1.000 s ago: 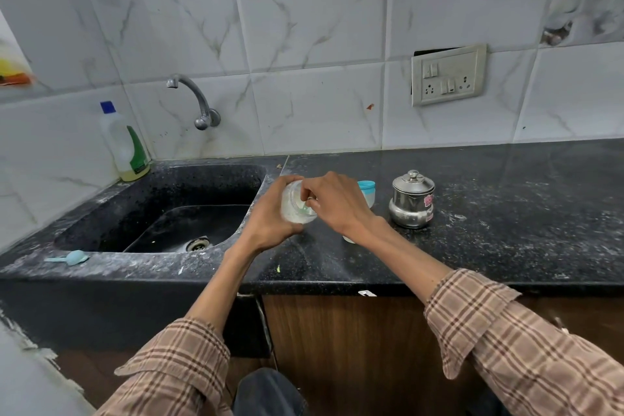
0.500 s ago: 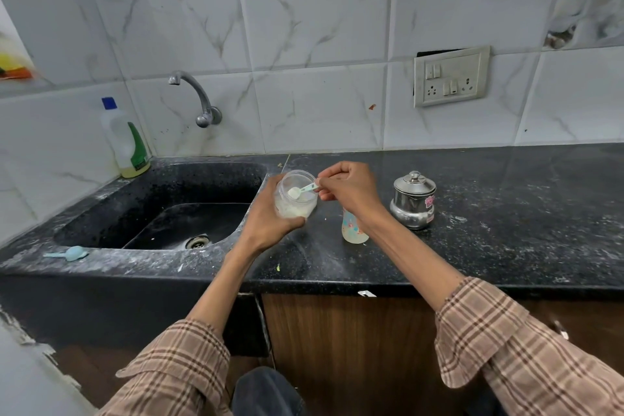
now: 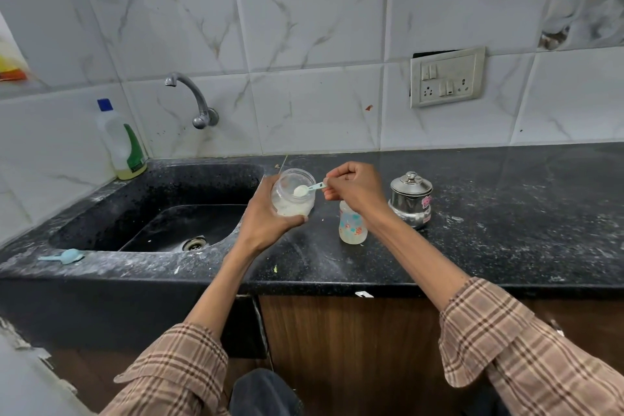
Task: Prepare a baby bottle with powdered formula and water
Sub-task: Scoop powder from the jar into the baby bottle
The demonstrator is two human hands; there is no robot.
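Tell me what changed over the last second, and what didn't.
The right hand lifted out of the formula jar and now pinches a small scoop heaped with powder over the jar's mouth, uncovering the baby bottle behind it. The left hand still grips the jar. Bottle and steel pot stayed put.

We only get one view here, a wide-angle cam on the person's head. We're looking forward and down over a dark counter (image 3: pixel 472 246), facing the tiled wall (image 3: pixel 304 44). Sink (image 3: pixel 162 213) sits left, both hands near centre frame, sleeves at the bottom edge. It's close-up, arm's reach, with edges bending from the lens.
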